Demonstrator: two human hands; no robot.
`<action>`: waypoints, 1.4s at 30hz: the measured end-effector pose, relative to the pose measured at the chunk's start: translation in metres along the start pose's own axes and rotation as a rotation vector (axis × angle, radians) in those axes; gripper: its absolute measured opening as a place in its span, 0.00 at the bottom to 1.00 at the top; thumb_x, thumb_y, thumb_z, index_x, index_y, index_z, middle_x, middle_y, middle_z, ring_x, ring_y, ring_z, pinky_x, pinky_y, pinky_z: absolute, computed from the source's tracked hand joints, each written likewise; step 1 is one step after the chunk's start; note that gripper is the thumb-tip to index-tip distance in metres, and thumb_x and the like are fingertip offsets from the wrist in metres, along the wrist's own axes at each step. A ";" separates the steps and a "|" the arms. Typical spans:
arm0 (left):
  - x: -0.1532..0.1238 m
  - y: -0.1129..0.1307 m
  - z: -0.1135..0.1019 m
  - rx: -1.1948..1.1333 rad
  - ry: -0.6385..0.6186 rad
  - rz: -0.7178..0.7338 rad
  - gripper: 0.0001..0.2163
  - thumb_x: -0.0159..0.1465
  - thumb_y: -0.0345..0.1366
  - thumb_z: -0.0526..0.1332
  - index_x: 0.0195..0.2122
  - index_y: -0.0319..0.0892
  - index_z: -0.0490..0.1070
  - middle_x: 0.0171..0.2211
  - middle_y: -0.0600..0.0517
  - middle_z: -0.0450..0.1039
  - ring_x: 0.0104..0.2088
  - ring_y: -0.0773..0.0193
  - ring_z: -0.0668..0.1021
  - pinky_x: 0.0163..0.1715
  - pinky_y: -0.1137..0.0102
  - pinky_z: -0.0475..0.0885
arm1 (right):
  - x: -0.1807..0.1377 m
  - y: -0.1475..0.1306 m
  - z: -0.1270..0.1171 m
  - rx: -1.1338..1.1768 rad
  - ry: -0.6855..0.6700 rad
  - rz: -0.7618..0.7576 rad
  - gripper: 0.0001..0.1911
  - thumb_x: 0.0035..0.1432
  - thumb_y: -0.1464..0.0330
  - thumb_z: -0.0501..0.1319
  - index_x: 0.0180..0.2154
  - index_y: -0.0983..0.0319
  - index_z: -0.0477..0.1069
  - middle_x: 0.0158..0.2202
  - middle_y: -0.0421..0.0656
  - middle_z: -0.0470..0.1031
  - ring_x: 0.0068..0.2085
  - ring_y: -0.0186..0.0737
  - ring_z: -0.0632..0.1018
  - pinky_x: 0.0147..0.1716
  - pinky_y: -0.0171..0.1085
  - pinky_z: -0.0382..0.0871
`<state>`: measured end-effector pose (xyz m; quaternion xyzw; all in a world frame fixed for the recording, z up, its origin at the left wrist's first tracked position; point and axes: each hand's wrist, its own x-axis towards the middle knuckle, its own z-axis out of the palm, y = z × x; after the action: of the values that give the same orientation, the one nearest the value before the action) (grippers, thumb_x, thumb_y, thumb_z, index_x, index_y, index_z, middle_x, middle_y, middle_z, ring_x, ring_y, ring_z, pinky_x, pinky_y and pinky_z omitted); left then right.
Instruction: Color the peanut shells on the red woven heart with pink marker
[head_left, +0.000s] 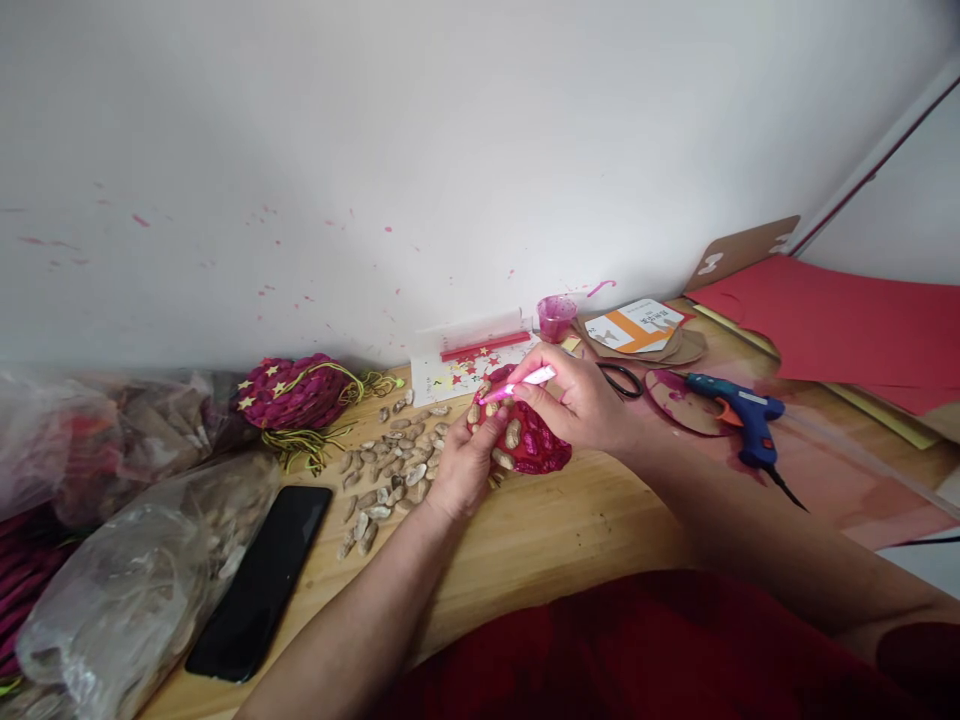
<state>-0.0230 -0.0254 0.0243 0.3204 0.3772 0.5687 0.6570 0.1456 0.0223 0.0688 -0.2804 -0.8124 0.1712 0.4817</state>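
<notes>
My left hand (pixel 465 462) is closed round the left edge of a pink-red craft piece (pixel 536 447) studded with peanut shells, holding it on the wooden table (pixel 570 530). My right hand (pixel 574 392) pinches a thin white brush with a pink tip (pixel 517 384), its tip touching the top of the piece. A scatter of loose peanut shells (pixel 390 470) lies just left of my left hand.
A black phone (pixel 262 578) and clear plastic bags (pixel 142 580) lie at the left. A finished magenta piece with gold stars (pixel 289 392) sits by the wall. A pink paint cup (pixel 556 317), black scissors (pixel 621 379), a blue glue gun (pixel 739 410) and red card sheets (pixel 840 325) lie to the right.
</notes>
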 end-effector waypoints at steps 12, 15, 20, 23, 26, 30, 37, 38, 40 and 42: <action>0.000 0.001 -0.001 -0.014 0.008 -0.039 0.25 0.49 0.46 0.81 0.43 0.39 0.79 0.32 0.50 0.84 0.30 0.59 0.84 0.33 0.67 0.80 | 0.000 0.004 -0.001 0.059 0.017 0.073 0.02 0.69 0.68 0.62 0.41 0.59 0.71 0.32 0.40 0.79 0.30 0.36 0.79 0.31 0.35 0.71; 0.000 0.001 0.000 -0.018 0.016 -0.041 0.25 0.49 0.46 0.81 0.44 0.39 0.79 0.33 0.49 0.84 0.30 0.60 0.84 0.33 0.67 0.80 | 0.001 0.004 -0.001 0.036 0.049 0.075 0.02 0.69 0.68 0.62 0.40 0.59 0.71 0.32 0.40 0.79 0.32 0.37 0.79 0.32 0.35 0.71; 0.000 0.002 0.000 -0.029 0.019 -0.059 0.24 0.49 0.45 0.81 0.43 0.39 0.79 0.31 0.50 0.84 0.27 0.61 0.83 0.30 0.69 0.78 | 0.000 0.004 0.001 0.110 -0.012 0.105 0.02 0.69 0.67 0.62 0.41 0.59 0.71 0.33 0.40 0.80 0.29 0.36 0.80 0.30 0.35 0.71; 0.001 0.001 0.000 -0.021 0.021 -0.052 0.25 0.49 0.46 0.81 0.43 0.39 0.79 0.31 0.50 0.84 0.28 0.60 0.84 0.31 0.68 0.79 | 0.000 0.005 0.001 0.070 0.017 0.099 0.02 0.68 0.68 0.62 0.40 0.59 0.71 0.32 0.41 0.80 0.31 0.37 0.80 0.31 0.35 0.71; 0.001 0.001 -0.001 -0.015 0.025 -0.056 0.25 0.49 0.46 0.81 0.44 0.39 0.79 0.32 0.49 0.84 0.29 0.59 0.84 0.32 0.67 0.79 | 0.000 0.006 0.000 0.091 0.051 0.109 0.03 0.69 0.67 0.62 0.41 0.59 0.70 0.33 0.40 0.80 0.32 0.37 0.80 0.32 0.35 0.72; 0.000 0.001 0.000 -0.031 0.019 -0.062 0.26 0.48 0.45 0.81 0.44 0.39 0.79 0.33 0.48 0.85 0.29 0.58 0.84 0.33 0.66 0.79 | 0.001 0.006 0.000 0.133 0.021 0.109 0.03 0.69 0.67 0.62 0.40 0.59 0.70 0.30 0.39 0.79 0.31 0.37 0.80 0.32 0.36 0.71; 0.000 0.000 0.000 -0.008 0.009 -0.021 0.25 0.50 0.45 0.80 0.46 0.39 0.80 0.35 0.48 0.85 0.31 0.59 0.84 0.35 0.66 0.79 | -0.001 0.007 0.001 0.115 0.049 0.115 0.04 0.69 0.66 0.62 0.41 0.59 0.70 0.33 0.41 0.79 0.32 0.37 0.80 0.31 0.35 0.72; 0.001 -0.001 -0.001 0.005 0.002 -0.005 0.25 0.51 0.45 0.80 0.46 0.39 0.79 0.35 0.48 0.85 0.31 0.59 0.84 0.35 0.66 0.79 | -0.001 0.006 0.002 0.110 0.030 0.103 0.03 0.69 0.66 0.61 0.41 0.59 0.70 0.33 0.41 0.79 0.31 0.37 0.79 0.31 0.35 0.72; 0.002 -0.003 -0.002 0.031 -0.012 0.030 0.23 0.52 0.45 0.79 0.45 0.40 0.80 0.35 0.49 0.85 0.31 0.60 0.84 0.36 0.66 0.78 | -0.001 0.005 0.002 0.070 0.010 0.069 0.02 0.69 0.67 0.61 0.41 0.59 0.70 0.34 0.41 0.80 0.31 0.37 0.79 0.31 0.36 0.71; 0.003 -0.005 -0.004 0.052 -0.016 0.056 0.21 0.54 0.45 0.78 0.44 0.40 0.80 0.35 0.49 0.84 0.31 0.61 0.83 0.36 0.67 0.78 | 0.000 0.003 0.002 0.005 0.037 0.035 0.01 0.68 0.68 0.61 0.40 0.59 0.71 0.34 0.41 0.80 0.32 0.38 0.79 0.32 0.36 0.71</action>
<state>-0.0239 -0.0237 0.0171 0.3523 0.3774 0.5743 0.6353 0.1446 0.0242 0.0660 -0.2967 -0.7979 0.1766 0.4942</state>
